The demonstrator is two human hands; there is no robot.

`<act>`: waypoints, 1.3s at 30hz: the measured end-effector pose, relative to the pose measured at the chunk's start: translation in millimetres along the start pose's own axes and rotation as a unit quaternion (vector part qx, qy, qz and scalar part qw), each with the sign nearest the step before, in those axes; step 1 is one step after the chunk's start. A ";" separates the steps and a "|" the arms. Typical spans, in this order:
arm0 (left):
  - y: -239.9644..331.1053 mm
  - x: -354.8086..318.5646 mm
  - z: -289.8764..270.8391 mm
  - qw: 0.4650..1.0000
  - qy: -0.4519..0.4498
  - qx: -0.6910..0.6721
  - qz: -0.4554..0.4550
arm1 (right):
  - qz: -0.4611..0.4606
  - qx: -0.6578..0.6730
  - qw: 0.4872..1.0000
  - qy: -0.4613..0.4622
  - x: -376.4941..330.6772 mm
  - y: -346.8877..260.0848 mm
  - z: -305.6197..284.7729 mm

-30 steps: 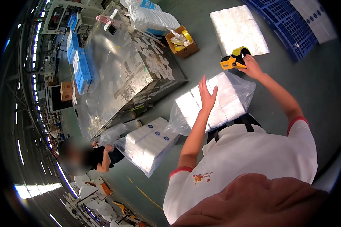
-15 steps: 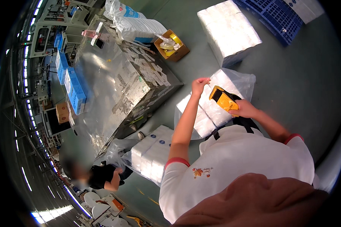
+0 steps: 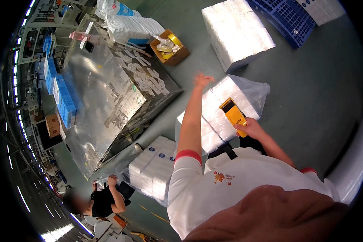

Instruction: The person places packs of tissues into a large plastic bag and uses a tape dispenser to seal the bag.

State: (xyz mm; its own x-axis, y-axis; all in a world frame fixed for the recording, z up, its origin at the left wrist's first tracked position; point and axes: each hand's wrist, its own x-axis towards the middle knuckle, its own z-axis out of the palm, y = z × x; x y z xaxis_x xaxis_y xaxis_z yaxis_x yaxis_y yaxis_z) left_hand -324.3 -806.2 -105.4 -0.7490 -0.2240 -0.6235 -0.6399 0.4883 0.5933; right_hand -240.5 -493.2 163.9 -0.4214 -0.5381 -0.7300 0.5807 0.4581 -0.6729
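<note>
Below me lies a strapped white bundle point(image 3: 212, 128) in clear plastic wrap, with loose film point(image 3: 252, 88) spreading past its far end. My right hand point(image 3: 251, 128) is closed around a yellow-and-black handheld tool point(image 3: 232, 114) above the bundle; its exact kind is unclear. My left hand point(image 3: 204, 80) is raised off the bundle's far left corner, somewhat blurred, its fingers apart and nothing visible in them.
A tall white bundle point(image 3: 238, 30) stands beyond, near a blue pallet point(image 3: 288, 22). To the left are a metal table point(image 3: 105, 94), a carton with yellow rolls point(image 3: 177, 58) and white sacks point(image 3: 135, 30). A co-worker point(image 3: 105, 199) handles film beside another wrapped bundle point(image 3: 151, 171).
My left hand has swung left, away from the bundle, its pinch loosened. My right hand has drawn the tool slightly nearer and turned it. The co-worker's hands have risen with the film.
</note>
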 end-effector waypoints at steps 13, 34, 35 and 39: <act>30.3 -38.3 31.0 0.971 0.223 -0.056 0.063 | 0.004 -0.010 1.000 -0.029 -9.1 2.2 -11.8; 26.9 -258.7 165.8 0.915 0.019 0.259 0.308 | 0.060 0.094 0.989 0.093 -59.9 127.0 -19.4; 29.1 -259.5 159.8 0.917 0.016 0.250 0.309 | 0.083 0.102 0.985 0.115 -75.9 156.9 -27.2; 16.5 -253.9 166.6 0.899 0.031 0.299 0.318 | 0.144 0.084 0.977 0.134 -132.9 229.6 -42.7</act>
State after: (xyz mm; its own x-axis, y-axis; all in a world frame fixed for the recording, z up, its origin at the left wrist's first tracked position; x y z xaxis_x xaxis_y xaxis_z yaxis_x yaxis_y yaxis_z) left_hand -116.1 -600.7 -22.1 -0.9506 0.2235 -0.2152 0.1138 0.8964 0.4284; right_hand -80.9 -286.3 101.3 -0.3788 -0.1890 -0.9060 0.7982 0.4287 -0.4232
